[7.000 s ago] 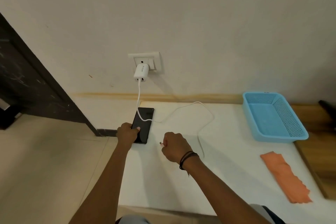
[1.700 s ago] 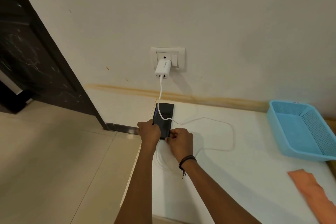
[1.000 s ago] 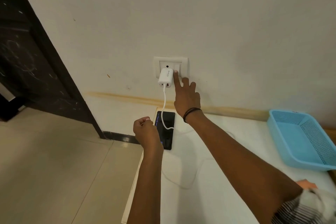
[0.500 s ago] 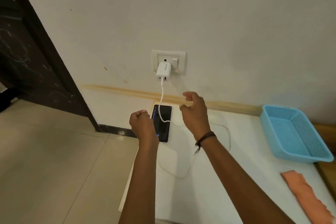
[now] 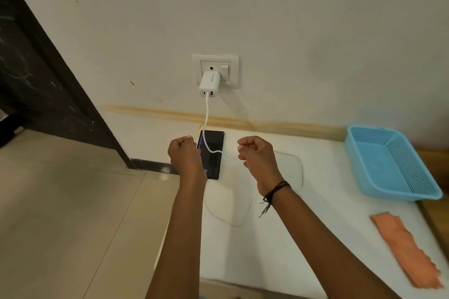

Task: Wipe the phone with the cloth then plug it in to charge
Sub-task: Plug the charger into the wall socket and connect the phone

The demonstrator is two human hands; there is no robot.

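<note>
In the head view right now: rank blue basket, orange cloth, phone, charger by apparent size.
1. blue basket
2. orange cloth, though it lies nearer the camera, which inflates it
3. phone, partly hidden by the left hand
4. charger, farthest away

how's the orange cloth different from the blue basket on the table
The orange cloth lies flat as a long, wrinkled strip; the blue basket is a rigid tray with raised mesh walls. The cloth sits nearer the person at the front right edge; the basket sits farther back, close to the wall. Both rest on the white table, apart from each other, and neither hand touches them.
</note>
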